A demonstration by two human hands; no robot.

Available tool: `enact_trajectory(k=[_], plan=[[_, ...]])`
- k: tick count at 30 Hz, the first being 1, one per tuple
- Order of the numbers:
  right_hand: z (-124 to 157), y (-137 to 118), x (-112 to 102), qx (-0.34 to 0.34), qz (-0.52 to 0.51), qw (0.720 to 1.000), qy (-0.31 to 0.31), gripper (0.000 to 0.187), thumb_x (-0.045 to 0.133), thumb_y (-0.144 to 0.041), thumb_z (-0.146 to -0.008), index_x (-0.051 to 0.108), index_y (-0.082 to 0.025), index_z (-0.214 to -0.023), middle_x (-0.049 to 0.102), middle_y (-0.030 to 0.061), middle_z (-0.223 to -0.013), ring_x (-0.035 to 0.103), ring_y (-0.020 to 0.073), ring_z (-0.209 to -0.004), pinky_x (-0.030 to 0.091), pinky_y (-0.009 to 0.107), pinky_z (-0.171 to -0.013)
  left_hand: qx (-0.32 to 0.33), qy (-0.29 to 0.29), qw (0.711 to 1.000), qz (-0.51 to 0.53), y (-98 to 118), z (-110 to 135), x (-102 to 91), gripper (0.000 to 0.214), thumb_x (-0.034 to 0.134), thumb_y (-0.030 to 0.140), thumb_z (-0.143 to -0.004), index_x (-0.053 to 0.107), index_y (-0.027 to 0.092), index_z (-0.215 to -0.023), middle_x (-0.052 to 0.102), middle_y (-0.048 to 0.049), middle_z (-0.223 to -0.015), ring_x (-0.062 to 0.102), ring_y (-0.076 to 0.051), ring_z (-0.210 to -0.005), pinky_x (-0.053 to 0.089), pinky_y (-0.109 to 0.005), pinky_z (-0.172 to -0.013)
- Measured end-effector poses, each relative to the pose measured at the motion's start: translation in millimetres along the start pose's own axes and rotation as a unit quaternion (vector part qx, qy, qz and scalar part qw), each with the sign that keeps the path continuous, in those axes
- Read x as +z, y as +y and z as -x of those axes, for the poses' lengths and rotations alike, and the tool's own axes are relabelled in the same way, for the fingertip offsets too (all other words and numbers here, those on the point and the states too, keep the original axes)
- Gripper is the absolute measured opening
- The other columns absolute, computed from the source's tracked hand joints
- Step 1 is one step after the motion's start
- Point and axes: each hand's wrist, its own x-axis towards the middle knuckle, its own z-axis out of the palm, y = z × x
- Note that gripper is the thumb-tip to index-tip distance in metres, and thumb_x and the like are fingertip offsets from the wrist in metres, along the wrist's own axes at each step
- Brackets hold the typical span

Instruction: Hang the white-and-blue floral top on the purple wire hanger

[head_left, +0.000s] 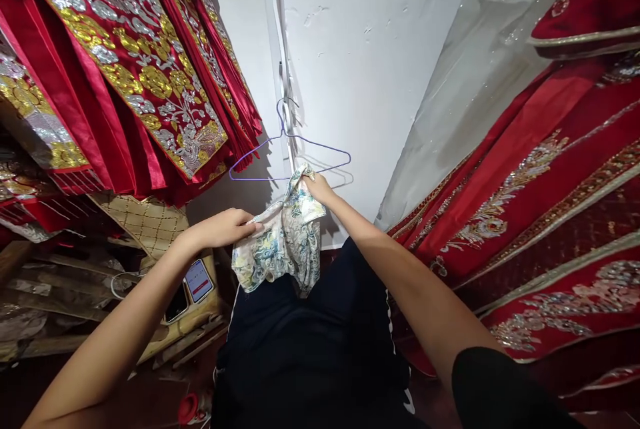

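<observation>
A floral-patterned shirt (273, 242) in white, blue and yellow hangs down in front of my lap. My right hand (319, 189) is closed on its upper part, near what looks like the collar. My left hand (231, 227) grips the shirt's left edge, its fingertips partly hidden by the cloth. Just above and behind the shirt, a thin purple clothes hanger (310, 142) hangs by its hook against a white upright pole (274, 9). No cloth is on the hanger, and neither hand visibly touches it.
Red garments with gold and silver sequins (165, 82) hang at the left. Embroidered red dresses (525, 195) crowd the right, beside a sheer pale fabric (435, 122). A lit phone (199, 280) lies on a stool (185, 329) at lower left. A white wall (370, 69) stands ahead.
</observation>
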Motion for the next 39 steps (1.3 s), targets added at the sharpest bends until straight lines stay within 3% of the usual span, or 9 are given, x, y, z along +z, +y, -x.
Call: enact_trajectory(k=[4,8,15,20,27,30,33,35,39], plan=[[22.8,-5.1,-25.1,-0.031,0.012,0.999,0.014,0.022,0.056,-0.040,-0.078,0.058,-0.019,-0.069,0.060,0.0017,-0.067,0.051,0.0182,-0.067,0.039,0.029,-0.066,-0.056,0.056,0.996,-0.052,-37.4,-21.6,-9.4,0.041,0.057,0.052,-0.078,0.055,0.021,-0.051,0.059,-0.0042,-0.054,0.050,-0.018,-0.052,0.038,-0.030,-0.056],[33.8,-22.6,-49.4,-0.053,0.034,0.997,0.037,0.029,0.058,-0.041,-0.076,0.047,-0.021,-0.059,0.048,-0.0022,-0.057,0.043,0.0148,-0.062,0.032,0.027,-0.060,-0.030,0.148,0.987,-0.045,-58.4,-44.5,-21.9,0.039,0.050,0.054,-0.082,0.064,0.019,-0.069,0.069,-0.0086,-0.076,0.061,-0.024,-0.076,0.045,-0.031,-0.072],[37.2,-42.7,-51.6,-0.056,0.072,0.995,0.046,0.033,0.056,-0.036,-0.074,0.036,-0.022,-0.053,0.035,-0.0038,-0.051,0.033,0.0116,-0.056,0.023,0.028,-0.055,0.011,0.248,0.968,-0.045,-60.2,-24.0,-26.3,0.044,0.049,0.051,-0.088,0.060,0.019,-0.060,0.071,-0.0090,-0.090,0.063,-0.025,-0.087,0.045,-0.032,-0.082],[48.1,-47.0,-32.9,-0.043,0.039,0.997,0.051,0.031,0.053,-0.033,-0.076,0.031,-0.023,-0.056,0.030,-0.0046,-0.052,0.031,0.0111,-0.054,0.024,0.027,-0.054,0.021,0.352,0.935,-0.030,-40.4,-27.9,-40.1,0.028,0.050,0.040,-0.088,0.065,0.016,-0.082,0.069,-0.0076,-0.101,0.061,-0.022,-0.092,0.046,-0.030,-0.085],[61.4,-65.4,-48.0,-0.133,-0.014,0.991,0.014,0.019,0.057,-0.035,-0.079,0.065,-0.018,-0.085,0.062,0.0024,-0.078,0.052,0.0169,-0.068,0.039,0.028,-0.064,0.091,0.340,0.936,0.009,-26.7,-63.5,-44.9,0.042,0.040,0.018,-0.087,0.060,0.013,-0.124,0.069,-0.0092,-0.108,0.062,-0.018,-0.095,0.046,-0.028,-0.089],[54.5,-50.9,-79.1,-0.109,0.000,0.991,0.081,0.055,0.062,-0.024,-0.071,0.061,-0.017,-0.125,0.066,0.0048,-0.082,0.056,0.0191,-0.067,0.042,0.030,-0.064,0.103,0.323,0.940,-0.026,-30.2,-59.8,-40.4,0.051,0.041,0.021,-0.091,0.051,0.013,-0.140,0.069,-0.0090,-0.106,0.062,-0.017,-0.090,0.046,-0.028,-0.088],[36.4,-27.2,-106.7,-0.059,0.025,0.986,0.152,0.093,0.061,-0.016,-0.064,0.032,-0.012,-0.152,0.066,0.0042,-0.075,0.054,0.0188,-0.059,0.040,0.031,-0.058,0.122,0.316,0.940,-0.038,-25.0,-56.7,-41.4,0.055,0.043,0.023,-0.092,0.046,0.013,-0.145,0.069,-0.0113,-0.115,0.064,-0.020,-0.094,0.047,-0.031,-0.091],[21.2,-14.3,-118.5,-0.039,0.024,0.987,0.153,0.095,0.058,-0.015,-0.063,0.031,-0.010,-0.153,0.067,0.0056,-0.076,0.053,0.0183,-0.058,0.040,0.031,-0.057,0.134,0.301,0.943,-0.043,-17.0,-56.4,-45.7,0.049,0.042,0.023,-0.092,0.055,0.012,-0.138,0.068,-0.0129,-0.123,0.064,-0.022,-0.103,0.046,-0.034,-0.095],[0.8,-6.5,-128.6,-0.037,0.009,0.997,0.069,0.061,0.051,-0.017,-0.063,0.065,-0.011,-0.122,0.067,0.0061,-0.076,0.058,0.0193,-0.065,0.043,0.030,-0.059,0.131,0.277,0.951,-0.049,-6.2,-53.3,-57.7,0.045,0.044,0.023,-0.091,0.060,0.012,-0.132,0.070,-0.0132,-0.117,0.066,-0.025,-0.101,0.048,-0.037,-0.094]])
